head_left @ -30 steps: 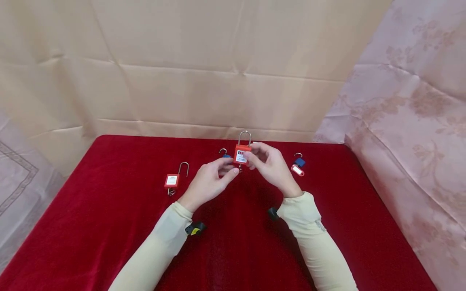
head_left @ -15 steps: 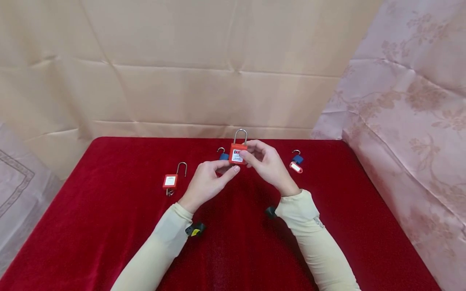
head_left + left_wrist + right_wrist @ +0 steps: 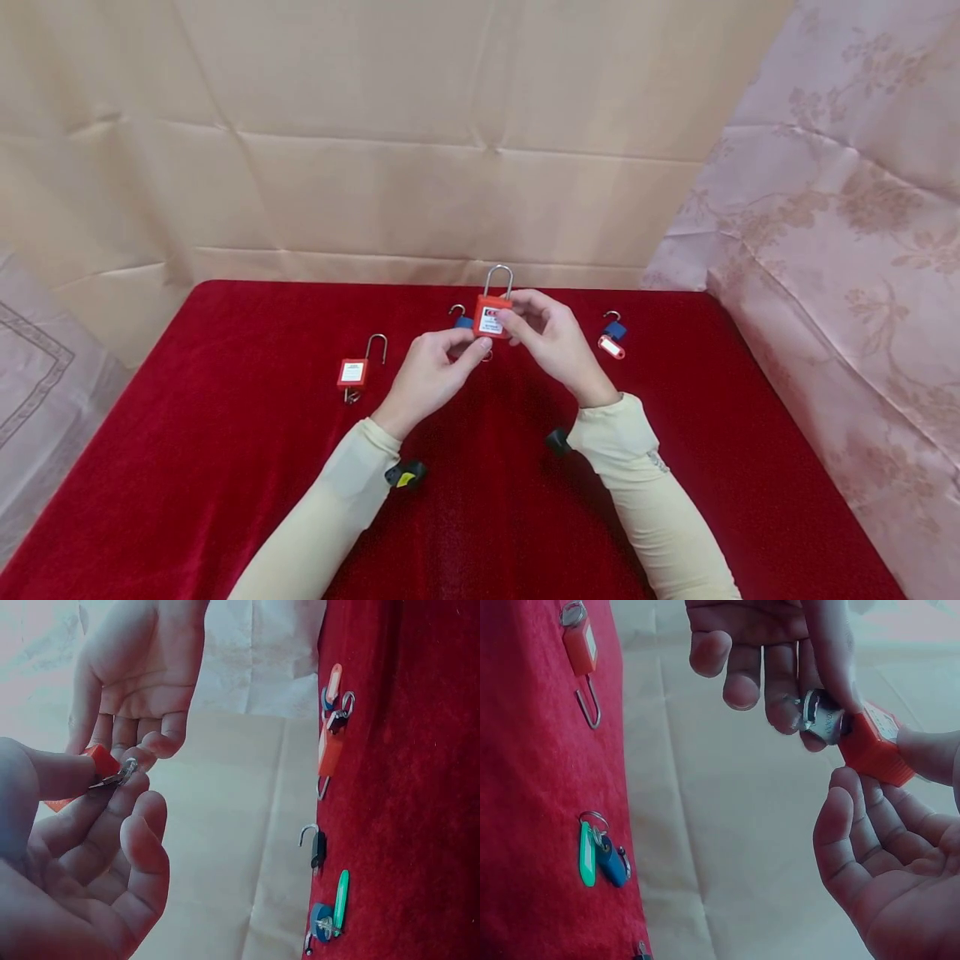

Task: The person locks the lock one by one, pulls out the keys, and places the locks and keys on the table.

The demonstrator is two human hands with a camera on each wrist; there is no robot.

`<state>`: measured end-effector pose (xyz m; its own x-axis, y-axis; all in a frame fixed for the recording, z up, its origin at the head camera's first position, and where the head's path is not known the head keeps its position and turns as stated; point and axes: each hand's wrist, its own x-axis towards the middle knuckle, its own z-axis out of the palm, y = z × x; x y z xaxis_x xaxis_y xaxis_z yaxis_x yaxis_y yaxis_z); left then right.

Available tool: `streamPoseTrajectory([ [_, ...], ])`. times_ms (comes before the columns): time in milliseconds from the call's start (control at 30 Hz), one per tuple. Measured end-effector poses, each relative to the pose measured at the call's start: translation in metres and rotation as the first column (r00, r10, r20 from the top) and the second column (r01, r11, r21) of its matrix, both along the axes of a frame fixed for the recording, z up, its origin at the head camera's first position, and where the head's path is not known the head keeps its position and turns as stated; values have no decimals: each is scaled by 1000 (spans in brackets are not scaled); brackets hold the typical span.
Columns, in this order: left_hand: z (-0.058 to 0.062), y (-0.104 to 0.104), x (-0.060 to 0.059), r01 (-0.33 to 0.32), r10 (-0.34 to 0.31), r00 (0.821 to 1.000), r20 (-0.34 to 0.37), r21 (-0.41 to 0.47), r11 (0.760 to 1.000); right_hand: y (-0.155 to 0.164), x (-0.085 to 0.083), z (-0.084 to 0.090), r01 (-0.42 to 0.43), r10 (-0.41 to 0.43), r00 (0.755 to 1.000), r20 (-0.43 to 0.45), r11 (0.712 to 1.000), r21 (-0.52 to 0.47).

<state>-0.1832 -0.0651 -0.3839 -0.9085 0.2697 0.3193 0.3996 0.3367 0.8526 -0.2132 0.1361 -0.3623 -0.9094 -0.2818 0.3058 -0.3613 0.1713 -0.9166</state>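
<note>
In the head view, an orange-red padlock (image 3: 492, 321) with a white label is held up off the table, its tall shackle (image 3: 498, 279) pointing upward. My right hand (image 3: 555, 337) grips the body between thumb and fingers. Just below it, my left hand (image 3: 431, 367) pinches a silver key (image 3: 823, 718) at the padlock's underside. The right wrist view shows the key against the dark keyway end; how deep it sits is hidden. The left wrist view has the key with its ring (image 3: 129, 768) between left thumb and fingers.
A second red padlock (image 3: 352, 373) with raised shackle lies left on the red-covered table (image 3: 247, 400). Blue padlocks lie behind my left hand (image 3: 463, 322) and at right, the latter (image 3: 615, 331) with a red tag (image 3: 611, 347). A green tag (image 3: 341, 900) shows in the left wrist view.
Since a second ago, the held padlock has shifted slightly left, and my left thumb has come closer to its underside. The things on the table have stayed put.
</note>
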Motion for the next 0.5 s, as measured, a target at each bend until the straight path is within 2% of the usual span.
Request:
streamPoseTrajectory([
  [133,1,-1,-1,43,-45,997,58,33,999,1,0,0,-8,8,1000,-2,1000,-11],
  [333,2,-4,-1,97,-110,984,141,98,991,1,1,2,-39,39,999,-1,998,-51],
  [400,1,-4,-1,96,-107,987,123,94,991,1,2,2,-44,44,999,-1,997,-63],
  [500,0,-3,-2,69,-73,996,55,81,994,1,2,2,-49,50,999,1,996,-74],
])
